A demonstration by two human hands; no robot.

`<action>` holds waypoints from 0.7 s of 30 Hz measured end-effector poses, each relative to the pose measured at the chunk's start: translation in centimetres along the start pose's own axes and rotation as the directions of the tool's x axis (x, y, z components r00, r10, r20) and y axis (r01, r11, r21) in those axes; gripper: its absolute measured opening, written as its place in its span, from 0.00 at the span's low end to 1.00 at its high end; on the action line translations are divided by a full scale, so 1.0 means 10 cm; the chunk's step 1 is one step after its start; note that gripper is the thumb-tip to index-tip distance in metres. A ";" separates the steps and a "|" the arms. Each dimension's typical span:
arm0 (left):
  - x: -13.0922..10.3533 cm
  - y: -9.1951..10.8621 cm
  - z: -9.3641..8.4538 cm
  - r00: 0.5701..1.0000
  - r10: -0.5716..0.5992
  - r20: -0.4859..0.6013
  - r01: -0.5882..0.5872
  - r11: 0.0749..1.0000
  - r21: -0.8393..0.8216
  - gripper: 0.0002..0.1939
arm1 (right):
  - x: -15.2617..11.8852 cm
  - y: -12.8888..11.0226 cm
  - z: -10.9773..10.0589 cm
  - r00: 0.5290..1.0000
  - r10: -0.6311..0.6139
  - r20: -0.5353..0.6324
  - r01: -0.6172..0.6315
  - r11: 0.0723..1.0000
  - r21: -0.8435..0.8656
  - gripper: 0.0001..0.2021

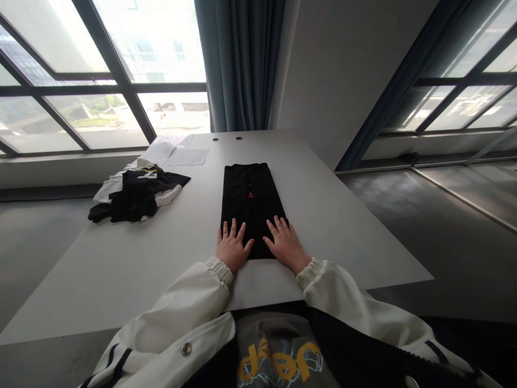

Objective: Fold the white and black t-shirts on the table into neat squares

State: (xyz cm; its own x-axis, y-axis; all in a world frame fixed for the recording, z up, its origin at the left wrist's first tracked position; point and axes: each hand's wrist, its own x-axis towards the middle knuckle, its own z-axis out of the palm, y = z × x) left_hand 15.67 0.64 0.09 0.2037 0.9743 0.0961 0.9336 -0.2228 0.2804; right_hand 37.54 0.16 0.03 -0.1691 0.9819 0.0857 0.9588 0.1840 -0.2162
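Note:
A black garment [250, 207], folded into a long narrow rectangle, lies flat on the white table [335, 231] straight ahead of me. A small pink marking shows near its middle. My left hand [233, 245] rests palm down on its near left corner, fingers spread. On the near right corner lies my right hand [286, 243], also flat with fingers apart. Neither hand grasps anything; the cloth under both palms is hidden. What kind of garment it is cannot be told from the fold.
A loose heap of black and white clothes [135, 191] lies at the table's left edge. Behind it are sheets of paper [186, 157]. Two round cable holes sit near the far edge, before a blue curtain [240, 64] and windows.

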 end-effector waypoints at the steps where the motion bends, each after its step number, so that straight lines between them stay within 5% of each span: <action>1: 0.01 -0.04 -0.02 0.999 -0.032 0.011 0.032 0.999 0.010 0.38 | 0.01 0.03 -0.01 1.000 -0.002 0.012 0.002 1.000 0.000 0.34; 8: 0.02 -0.32 -0.11 0.986 -0.153 0.064 0.145 0.983 0.109 0.39 | 0.02 0.12 -0.07 0.997 -0.006 0.082 0.004 1.000 0.021 0.33; 16: -0.04 -0.41 -0.12 0.984 -0.146 0.099 0.139 0.988 0.071 0.38 | 0.06 0.22 -0.04 0.998 0.032 0.051 -0.034 0.999 0.041 0.33; 19: -0.05 -0.37 -0.19 0.988 -0.148 0.044 0.145 0.987 0.068 0.39 | 0.06 0.20 -0.06 0.999 0.026 0.038 -0.027 0.999 0.031 0.33; 21: -0.07 -0.31 -0.24 0.998 -0.041 -0.040 0.044 0.997 0.063 0.36 | 0.04 0.16 -0.10 1.000 0.017 -0.014 -0.017 1.000 0.018 0.31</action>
State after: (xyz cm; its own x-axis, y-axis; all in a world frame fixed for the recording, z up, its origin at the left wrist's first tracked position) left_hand 11.88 0.57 1.45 0.1530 0.9805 0.1229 0.9584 -0.1776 0.2235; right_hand 39.28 0.77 0.66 -0.1497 0.9841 0.0956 0.9572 0.1685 -0.2354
